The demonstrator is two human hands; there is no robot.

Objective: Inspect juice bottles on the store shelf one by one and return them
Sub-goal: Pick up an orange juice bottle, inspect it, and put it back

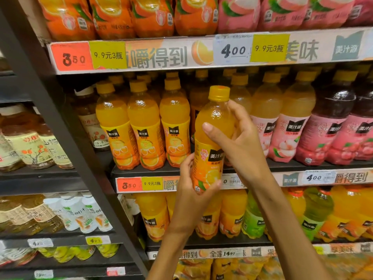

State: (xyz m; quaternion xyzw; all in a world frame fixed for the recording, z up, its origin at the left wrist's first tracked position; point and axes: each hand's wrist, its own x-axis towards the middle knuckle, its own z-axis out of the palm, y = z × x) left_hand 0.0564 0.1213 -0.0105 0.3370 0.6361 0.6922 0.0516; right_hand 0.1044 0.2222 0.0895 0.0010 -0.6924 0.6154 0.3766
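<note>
A clear plastic bottle of orange juice with a yellow screw cap and an orange printed label [212,138] is held in mid-air at the centre of the frame, just in front of the middle shelf [201,171] and clear of the row it seems to belong to. Its long axis runs nearly vertical, cap up and tipped slightly toward the upper right, base toward the lower left, with the label facing the camera, a pose that suits reading the print. The left hand [193,190] curls round the lower labelled part from below, thumb across the front, taking the weight. The right hand [240,136] wraps the bare shoulder of the bottle from the right side, thumb pressed on the front and fingers reaching behind up to the neck, probably to steady or turn it. Behind it, a gap in the front row lies between three matching orange juice bottles [145,126] to the left and pink-labelled lychee drink bottles [282,128] to the right; that gap looks like the place for its return. Red and yellow price tags [139,184] sit on the shelf edge below.
</note>
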